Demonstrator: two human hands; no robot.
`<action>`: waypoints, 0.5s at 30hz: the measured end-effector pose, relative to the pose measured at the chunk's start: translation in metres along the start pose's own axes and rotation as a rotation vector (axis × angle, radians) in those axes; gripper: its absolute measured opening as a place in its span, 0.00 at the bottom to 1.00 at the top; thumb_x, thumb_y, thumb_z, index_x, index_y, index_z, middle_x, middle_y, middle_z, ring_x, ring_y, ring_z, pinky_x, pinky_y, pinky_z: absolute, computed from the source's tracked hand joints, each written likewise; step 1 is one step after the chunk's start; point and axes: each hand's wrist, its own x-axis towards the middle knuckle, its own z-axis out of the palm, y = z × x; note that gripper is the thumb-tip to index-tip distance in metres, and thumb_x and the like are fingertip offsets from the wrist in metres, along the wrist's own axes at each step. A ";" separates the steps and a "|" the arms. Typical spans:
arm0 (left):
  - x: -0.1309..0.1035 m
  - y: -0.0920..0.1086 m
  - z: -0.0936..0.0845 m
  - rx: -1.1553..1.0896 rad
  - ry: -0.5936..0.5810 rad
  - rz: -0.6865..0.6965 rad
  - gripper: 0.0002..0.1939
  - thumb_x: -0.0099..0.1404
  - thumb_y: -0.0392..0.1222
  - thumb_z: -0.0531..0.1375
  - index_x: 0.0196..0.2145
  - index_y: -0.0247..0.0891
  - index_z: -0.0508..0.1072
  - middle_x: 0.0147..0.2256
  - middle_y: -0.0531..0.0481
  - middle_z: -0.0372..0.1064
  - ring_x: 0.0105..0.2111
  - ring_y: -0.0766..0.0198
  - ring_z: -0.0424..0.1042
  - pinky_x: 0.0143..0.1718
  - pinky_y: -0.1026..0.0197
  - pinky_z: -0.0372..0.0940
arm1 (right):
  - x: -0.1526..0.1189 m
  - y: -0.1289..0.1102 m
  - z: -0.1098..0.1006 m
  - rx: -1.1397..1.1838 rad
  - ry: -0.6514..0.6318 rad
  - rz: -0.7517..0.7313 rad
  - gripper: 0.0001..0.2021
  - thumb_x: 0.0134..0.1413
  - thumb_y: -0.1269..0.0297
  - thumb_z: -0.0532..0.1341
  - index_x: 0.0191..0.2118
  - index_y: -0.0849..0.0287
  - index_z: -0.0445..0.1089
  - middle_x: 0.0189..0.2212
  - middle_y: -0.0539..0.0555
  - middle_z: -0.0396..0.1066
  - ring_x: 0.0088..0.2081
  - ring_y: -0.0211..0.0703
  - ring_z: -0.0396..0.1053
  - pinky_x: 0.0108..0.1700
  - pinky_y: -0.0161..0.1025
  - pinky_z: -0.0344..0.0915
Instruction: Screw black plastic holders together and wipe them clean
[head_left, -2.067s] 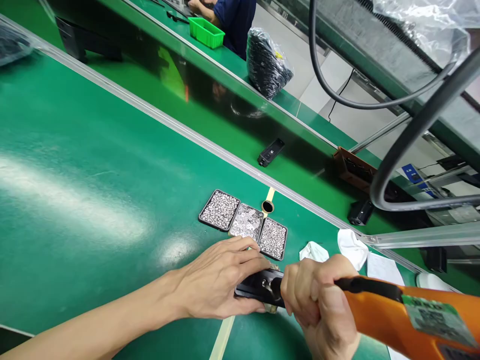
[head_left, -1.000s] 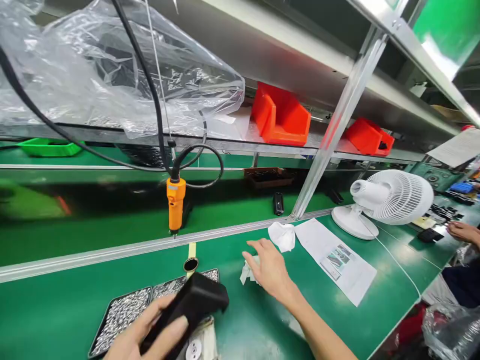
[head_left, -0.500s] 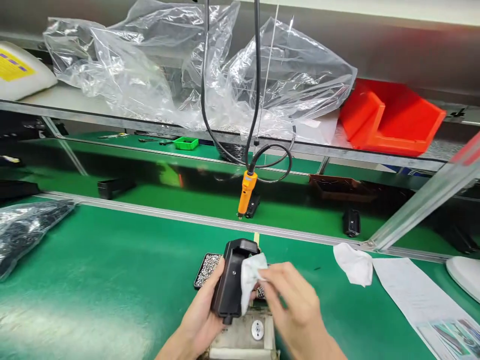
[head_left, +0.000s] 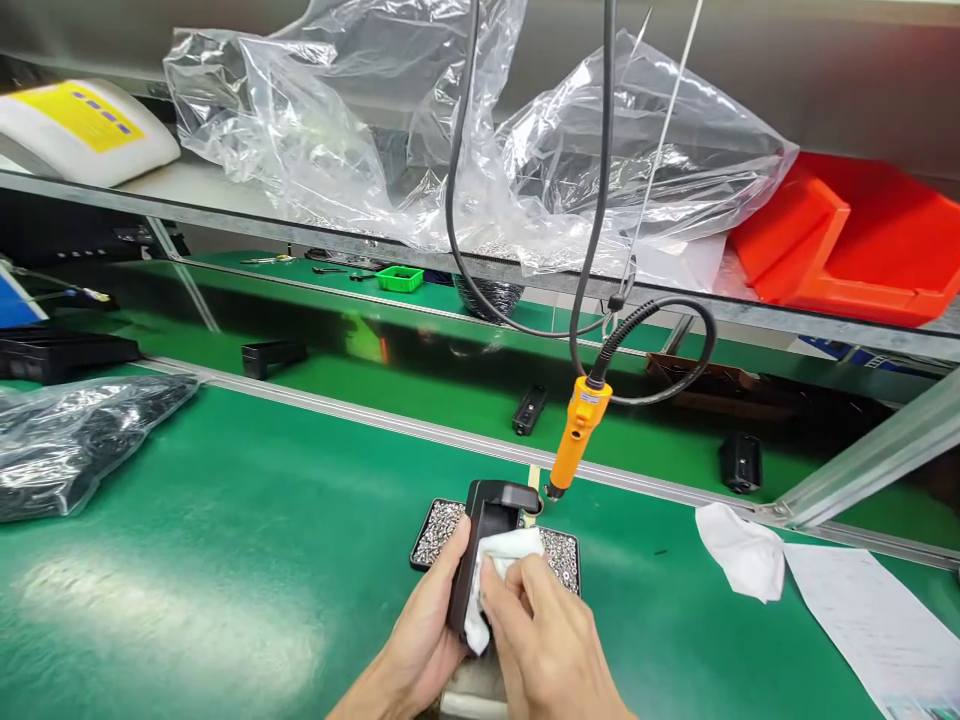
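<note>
Green bench (head_left: pixel 225 560): left hand (head_left: pixel 424 640) grasps black housing (head_left: pixel 480 540); right hand (head_left: pixel 544 640) seemingly pinches white cloth (head_left: pixel 502 555) against it.

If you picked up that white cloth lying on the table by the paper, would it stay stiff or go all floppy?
Probably floppy: the crumpled white cloth lies in soft folds on the green table, with one corner drooping. It likely weighs very little, since it looks thin, like the wipe bunched under the right hand. It shouldn't roll; a push would probably just slide or bunch it.
</note>
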 end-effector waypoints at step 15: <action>0.003 -0.002 -0.006 -0.044 -0.049 -0.036 0.29 0.73 0.54 0.60 0.61 0.28 0.71 0.49 0.35 0.77 0.52 0.45 0.76 0.61 0.48 0.66 | 0.007 -0.001 -0.011 0.247 -0.002 0.040 0.15 0.65 0.75 0.56 0.53 0.64 0.72 0.31 0.55 0.66 0.29 0.40 0.64 0.29 0.36 0.63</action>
